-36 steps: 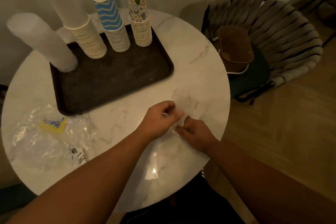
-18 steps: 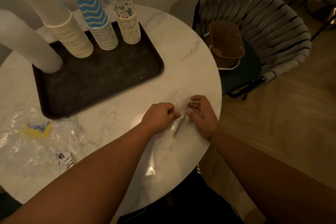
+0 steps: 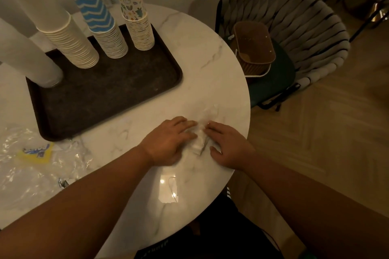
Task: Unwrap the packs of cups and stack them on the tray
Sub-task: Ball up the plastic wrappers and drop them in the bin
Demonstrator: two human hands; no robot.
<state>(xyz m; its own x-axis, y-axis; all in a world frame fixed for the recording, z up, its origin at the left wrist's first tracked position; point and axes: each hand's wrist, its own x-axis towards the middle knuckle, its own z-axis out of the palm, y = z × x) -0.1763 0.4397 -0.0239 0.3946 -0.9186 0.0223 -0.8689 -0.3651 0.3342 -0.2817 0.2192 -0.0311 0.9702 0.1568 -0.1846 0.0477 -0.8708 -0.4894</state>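
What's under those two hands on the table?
A crumpled clear wrapper lies flat on the table, with the left hand and right hand pressing on it. Only the part between the hands shows; whatever lies under the palms is covered.

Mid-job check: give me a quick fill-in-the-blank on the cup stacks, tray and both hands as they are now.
1. The tray holds ____ stacks of cups.
2. The zigzag stack is striped white and ____.
3. The left hand and right hand press a clear wrapper on the ____.

Missing words: four; blue; table
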